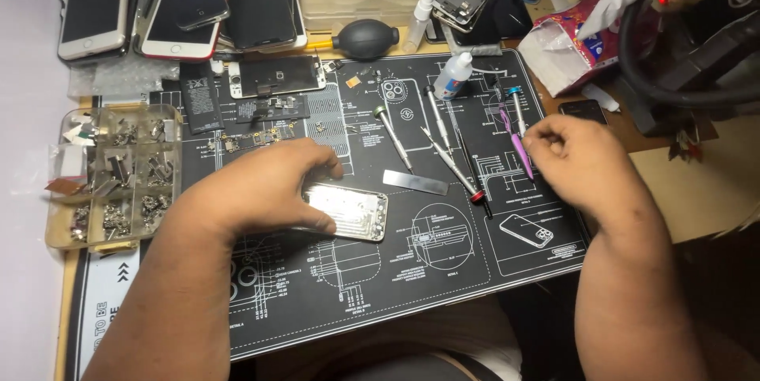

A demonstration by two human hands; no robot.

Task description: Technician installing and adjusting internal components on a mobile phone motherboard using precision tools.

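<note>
A bare silver phone housing (352,211) lay flat on the mat, inner side up, long axis running from ten to four o'clock, its left end covered by fingers.

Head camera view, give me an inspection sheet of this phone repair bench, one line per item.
Surface: black repair mat with white diagrams on a wooden desk.
Job's things: silver phone housing lying flat on the mat; purple tool by the right hand.
Clutter: screwdrivers, flat metal strip, clear parts tray of small parts, stacked phones, black air blower, white dropper bottle.
Grippers: left hand rests on the housing; right hand closed, fingers curled at the purple tool.
Cables: thick black hose at right.
Surroundings: torn foil packet at the back.
</note>
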